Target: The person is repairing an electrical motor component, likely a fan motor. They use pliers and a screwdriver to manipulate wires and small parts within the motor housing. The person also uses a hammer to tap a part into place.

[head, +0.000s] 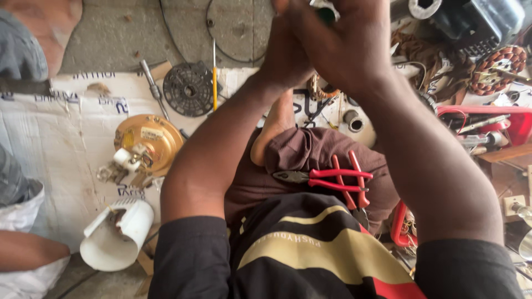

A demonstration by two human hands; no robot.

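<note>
Looking down, head view: both hands raised together at the top edge of the frame.
Right hand (pixel 343 39): clenched around a small green-and-white object (pixel 327 10), mostly hidden.
Left hand (pixel 285 55): pressed against the right hand; cannot tell whether it grips anything.
Below the hands: two red-handled pliers (pixel 332 178) crossed on the lap.
Left of the hands: yellow-handled screwdriver (pixel 214 83), black round grille (pixel 188 88), brass-coloured motor housing (pixel 148 141), white plastic cup (pixel 116 235).
Right of the hands: copper-wound stator (pixel 499 66).
</note>
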